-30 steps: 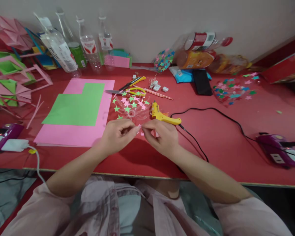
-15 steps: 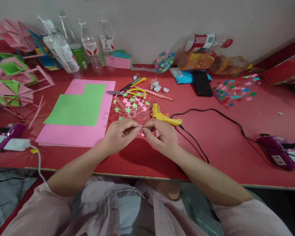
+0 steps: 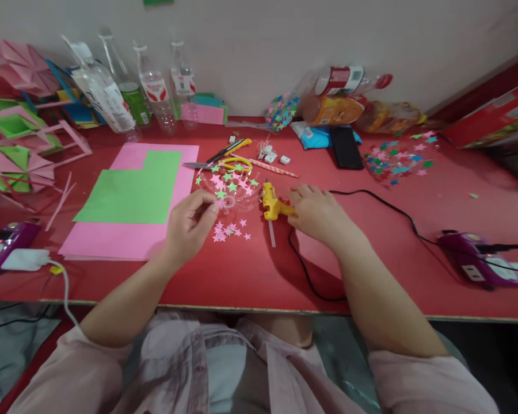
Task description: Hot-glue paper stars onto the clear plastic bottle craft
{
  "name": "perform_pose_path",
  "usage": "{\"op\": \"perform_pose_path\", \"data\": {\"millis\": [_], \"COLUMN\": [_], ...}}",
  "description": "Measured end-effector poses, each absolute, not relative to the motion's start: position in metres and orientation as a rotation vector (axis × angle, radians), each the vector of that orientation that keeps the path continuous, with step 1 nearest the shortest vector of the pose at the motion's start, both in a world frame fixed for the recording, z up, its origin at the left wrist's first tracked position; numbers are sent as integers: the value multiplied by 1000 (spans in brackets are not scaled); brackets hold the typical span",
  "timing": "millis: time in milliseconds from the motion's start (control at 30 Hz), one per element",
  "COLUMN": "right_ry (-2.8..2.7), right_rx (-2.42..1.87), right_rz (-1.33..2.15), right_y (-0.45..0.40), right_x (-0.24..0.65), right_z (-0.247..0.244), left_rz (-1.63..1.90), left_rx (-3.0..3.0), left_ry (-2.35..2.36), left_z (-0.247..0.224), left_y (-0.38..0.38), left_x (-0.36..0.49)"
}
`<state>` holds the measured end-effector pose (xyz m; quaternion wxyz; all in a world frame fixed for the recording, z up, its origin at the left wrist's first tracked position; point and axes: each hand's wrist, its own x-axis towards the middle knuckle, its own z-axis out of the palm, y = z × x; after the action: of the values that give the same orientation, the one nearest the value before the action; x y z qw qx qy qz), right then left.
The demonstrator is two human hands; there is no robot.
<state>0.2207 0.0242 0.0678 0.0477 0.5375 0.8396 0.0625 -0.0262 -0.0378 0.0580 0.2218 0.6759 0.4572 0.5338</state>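
Note:
My left hand point(image 3: 192, 221) is closed in a pinch, with a small pink paper star point(image 3: 218, 203) at its fingertips. To the right, my right hand point(image 3: 317, 213) is closed round the handle of a yellow hot glue gun point(image 3: 271, 202); a clear glue stick point(image 3: 272, 234) juts out of the gun's back. Just beyond my left fingertips sits a clear plastic bottle piece point(image 3: 242, 198) dotted with pink and green stars. Loose pink stars point(image 3: 224, 231) lie in a small heap on the red table point(image 3: 250, 276) between my hands.
Green paper point(image 3: 129, 195) lies over pink sheets point(image 3: 112, 241) at left. Behind are scissors point(image 3: 237, 164), a cutter point(image 3: 228, 149) and a phone point(image 3: 346, 148). Bottles point(image 3: 157, 92) line the wall. A black cord point(image 3: 388, 201) runs to a purple power strip point(image 3: 475, 259).
My right hand has let go of the star and moved right onto the glue gun, which has turned. My left hand has drawn left with the star, uncovering the loose ones.

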Motion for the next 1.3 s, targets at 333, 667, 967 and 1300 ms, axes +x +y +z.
{"op": "perform_pose_path", "data": {"millis": [333,667,967,1300], "right_ry": [2755,3699,3668,3593], "right_rx": [1914,1252,1191,1286], "right_rz": [88,-742,-771,-736], "right_y": [34,-11,-23,-26], "right_x": [221,197,188,188], "right_z": [38,67,57,60], "left_rz": [1444,1444,1449,1431], "left_rx": [1822,1687,1743,1767], "left_ry": [1301,1357,1394,1414], "left_z": [59,62,63,64], "left_y": [-38,-38,-38,-39], "left_x": [-25,-22,-22,-21]}}
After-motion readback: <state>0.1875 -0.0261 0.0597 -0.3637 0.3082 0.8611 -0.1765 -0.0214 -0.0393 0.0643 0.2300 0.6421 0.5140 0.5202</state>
